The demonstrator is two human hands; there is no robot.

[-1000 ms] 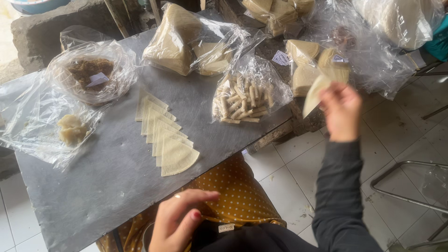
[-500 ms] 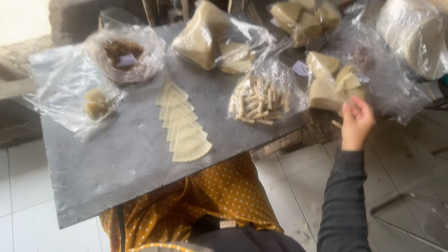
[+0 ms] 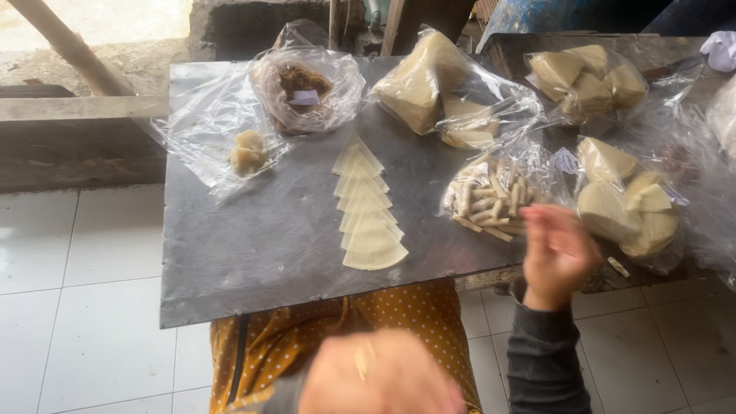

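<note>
My right hand (image 3: 556, 257) hovers blurred at the front edge of a dark slab (image 3: 253, 253), fingers apart, with nothing seen in it. It is just below a clear bag of pale rolled sticks (image 3: 491, 201) and left of a bag of pale wedge-shaped sheets (image 3: 625, 203). My left hand (image 3: 383, 376) is a blurred shape at the bottom, over a yellow dotted cloth (image 3: 399, 314); its grip is unclear. Several wedge sheets (image 3: 366, 211) lie overlapped in a row on the slab's middle.
At the slab's back sit a bag of brown filling (image 3: 305, 88), a plastic sheet with a dough lump (image 3: 247, 151), and two bags of folded pale triangles (image 3: 429, 88) (image 3: 586, 77). White tiled floor (image 3: 84, 307) lies left and right. A wooden pole (image 3: 69, 46) leans at top left.
My right hand held a wedge sheet by the right bag; now it is lower, near the slab's front edge, without it. The view shifted. My left hand rose back into view.
</note>
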